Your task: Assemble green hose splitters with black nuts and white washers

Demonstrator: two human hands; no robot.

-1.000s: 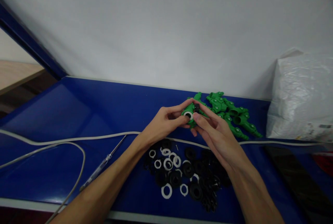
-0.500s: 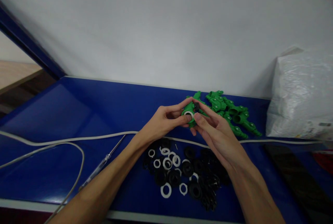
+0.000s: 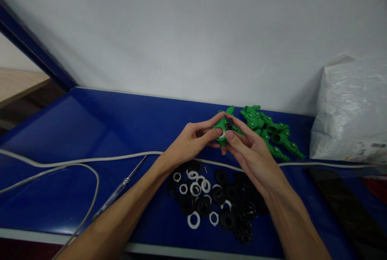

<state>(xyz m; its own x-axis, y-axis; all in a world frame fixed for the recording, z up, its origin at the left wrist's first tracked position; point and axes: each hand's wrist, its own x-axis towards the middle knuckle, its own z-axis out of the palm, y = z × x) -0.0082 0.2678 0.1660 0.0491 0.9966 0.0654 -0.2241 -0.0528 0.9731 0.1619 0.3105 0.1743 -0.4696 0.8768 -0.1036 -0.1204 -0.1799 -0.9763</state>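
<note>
Both hands hold one green plastic fitting [image 3: 222,140] above the blue tabletop. A white ring [image 3: 223,134] sits in its round opening, and a small black part [image 3: 229,122] shows at its side. My left hand [image 3: 198,137] grips the fitting from the left, its thumb over the opening and ring. From the right, my right hand [image 3: 246,143] closes on it, thumb at the rim and fingers behind. Below lie loose white rings [image 3: 194,220] and black rings [image 3: 227,220]. Behind the hands is a pile of similar green fittings [image 3: 279,129].
A screwdriver [image 3: 116,193] lies beside my left forearm. A pale cable [image 3: 115,158] crosses the blue table [image 3: 130,119] and loops at the left. At the right stand a plastic-wrapped package [image 3: 347,111] and a flat black object [image 3: 335,207]. A white wall [image 3: 193,38] rises behind.
The left thumb has moved further over the fitting's opening, covering more of the white ring. The fitting has tilted slightly; both hands keep their hold.
</note>
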